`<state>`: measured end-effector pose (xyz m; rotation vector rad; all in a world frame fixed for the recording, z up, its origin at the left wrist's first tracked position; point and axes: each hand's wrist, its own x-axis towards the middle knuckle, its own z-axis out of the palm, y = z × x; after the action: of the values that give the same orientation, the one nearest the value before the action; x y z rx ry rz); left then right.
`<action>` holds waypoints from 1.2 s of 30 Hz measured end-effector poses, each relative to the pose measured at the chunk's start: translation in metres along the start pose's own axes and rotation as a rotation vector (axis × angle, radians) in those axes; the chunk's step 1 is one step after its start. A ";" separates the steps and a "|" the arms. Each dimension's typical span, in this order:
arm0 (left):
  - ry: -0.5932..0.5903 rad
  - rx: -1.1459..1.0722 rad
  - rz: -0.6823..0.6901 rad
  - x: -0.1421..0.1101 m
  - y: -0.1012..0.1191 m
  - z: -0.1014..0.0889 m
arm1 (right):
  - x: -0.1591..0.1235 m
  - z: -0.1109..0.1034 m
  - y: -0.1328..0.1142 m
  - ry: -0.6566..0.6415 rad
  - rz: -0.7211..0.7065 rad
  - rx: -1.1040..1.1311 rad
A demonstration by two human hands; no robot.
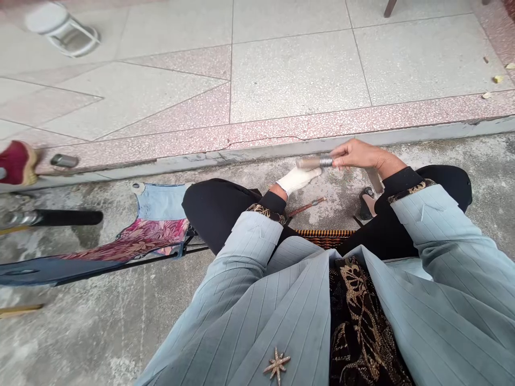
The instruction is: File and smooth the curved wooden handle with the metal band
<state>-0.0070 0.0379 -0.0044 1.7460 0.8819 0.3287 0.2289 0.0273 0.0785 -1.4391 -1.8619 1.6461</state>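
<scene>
My right hand [358, 154], bare, pinches a short brownish stick-like handle [309, 163] at its coiled metal wire binding [325, 162]. The handle points left and is blurred. Just below it is my left hand [298, 179] in a white knit glove, its fingers pressed together; what they hold, if anything, is hidden. Whether the glove touches the handle I cannot tell. On the concrete beneath lies a thin reddish-brown rod [308, 206] with wire around one end. A flat greyish strip [375, 180] shows below my right wrist, partly hidden.
I sit on a woven seat [324, 236] facing a low tiled step [298, 75]. To the left are a folding fabric chair [156, 230], a dark cylinder [68, 217], a small metal cup [64, 160] and a red shoe [16, 162]. A white stool [60, 27] stands farther back.
</scene>
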 end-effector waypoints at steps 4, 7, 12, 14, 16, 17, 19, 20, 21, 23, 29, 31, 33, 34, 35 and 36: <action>-0.091 -0.165 0.009 -0.003 -0.001 0.010 | 0.007 -0.004 0.005 0.328 0.000 0.219; -0.123 -0.067 -0.009 -0.004 0.002 0.015 | 0.015 -0.006 0.011 0.426 0.096 0.084; -0.070 0.250 0.072 -0.006 0.011 0.008 | 0.023 0.003 0.013 0.262 0.268 -0.641; -0.032 0.382 0.080 -0.007 0.013 0.002 | 0.024 0.008 0.010 0.104 0.266 -0.810; -0.019 0.488 0.076 -0.008 0.014 -0.005 | 0.023 0.012 0.009 -0.055 0.247 -0.867; -0.022 0.525 0.072 -0.008 0.013 -0.007 | 0.023 0.012 0.009 -0.127 0.227 -0.858; -0.035 0.565 0.061 -0.008 0.011 -0.011 | 0.021 0.012 0.010 -0.244 0.175 -0.777; -0.037 0.570 0.055 -0.007 0.010 -0.012 | 0.020 0.011 0.011 -0.291 0.151 -0.720; -0.036 0.566 0.052 -0.007 0.008 -0.013 | 0.019 0.010 0.012 -0.331 0.130 -0.664; -0.035 0.535 0.060 -0.007 0.006 -0.016 | 0.017 0.008 0.013 -0.381 0.087 -0.575; -0.051 0.311 0.107 -0.004 0.000 -0.020 | 0.005 0.002 0.008 -0.366 -0.011 -0.251; -0.040 0.193 0.123 -0.003 -0.001 -0.014 | -0.001 0.000 0.004 -0.333 -0.055 -0.102; 0.012 0.052 0.079 -0.003 0.001 -0.006 | -0.005 -0.002 0.001 -0.219 -0.108 0.045; 0.023 0.001 0.063 -0.003 0.003 -0.001 | -0.006 -0.003 0.000 -0.138 -0.128 0.113; 0.002 -0.029 0.073 -0.004 0.005 0.002 | -0.006 -0.003 -0.001 -0.055 -0.137 0.172; -0.007 -0.047 0.087 -0.004 0.007 0.006 | -0.006 -0.003 -0.001 0.023 -0.134 0.220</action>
<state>-0.0033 0.0302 0.0009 1.7441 0.7882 0.3977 0.2333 0.0250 0.0829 -1.2120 -1.6656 1.7004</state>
